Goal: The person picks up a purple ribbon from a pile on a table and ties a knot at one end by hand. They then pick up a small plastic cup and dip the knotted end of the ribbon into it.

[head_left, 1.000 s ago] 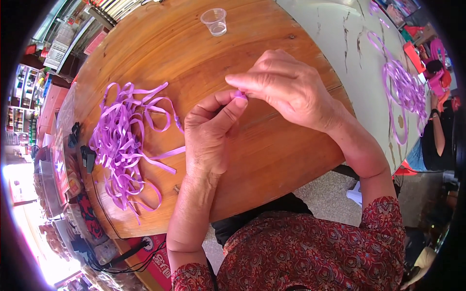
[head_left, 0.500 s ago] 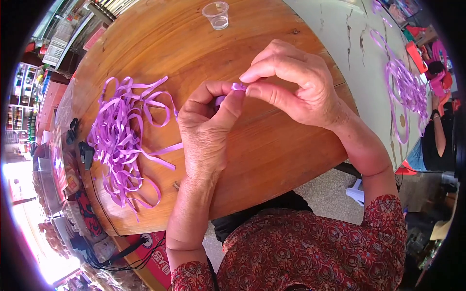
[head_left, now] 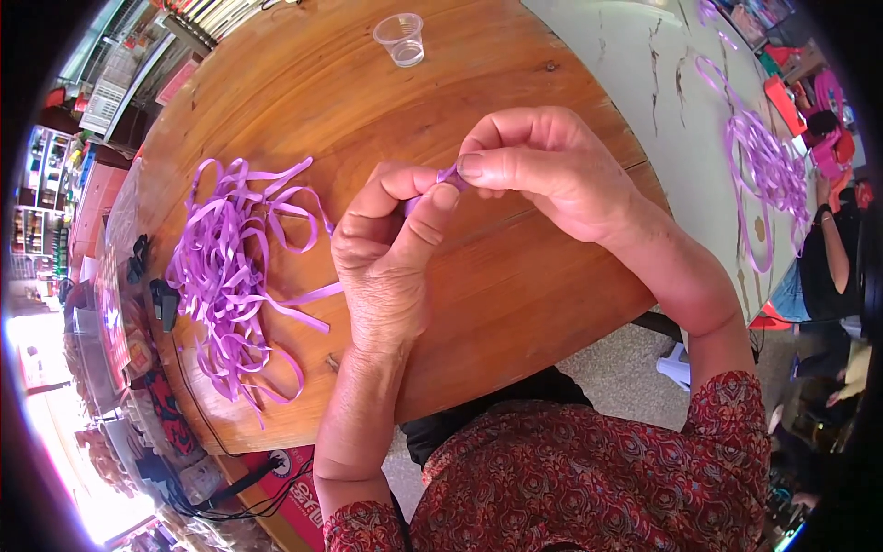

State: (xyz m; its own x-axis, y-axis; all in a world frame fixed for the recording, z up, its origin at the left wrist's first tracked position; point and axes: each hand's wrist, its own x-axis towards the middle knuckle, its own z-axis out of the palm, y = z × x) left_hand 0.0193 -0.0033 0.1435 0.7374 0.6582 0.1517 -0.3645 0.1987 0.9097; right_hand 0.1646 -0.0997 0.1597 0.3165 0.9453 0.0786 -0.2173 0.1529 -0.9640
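Purple ribbon (head_left: 448, 175) — pinched between left hand (head_left: 386, 262), right hand (head_left: 543, 170) fingers

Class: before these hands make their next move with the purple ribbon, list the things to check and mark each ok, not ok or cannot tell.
1. Ribbon piece pinched between both hands: ok.
2. Left hand thumb and forefinger closed on it: ok.
3. Right hand fingertips meet the left's: ok.
4. Ribbon pile lies on the table, beside the left hand: ok.
5. Plastic cup upright, apart from the hands: ok.
6. Shape of the pinched piece: cannot tell, fingers cover it.
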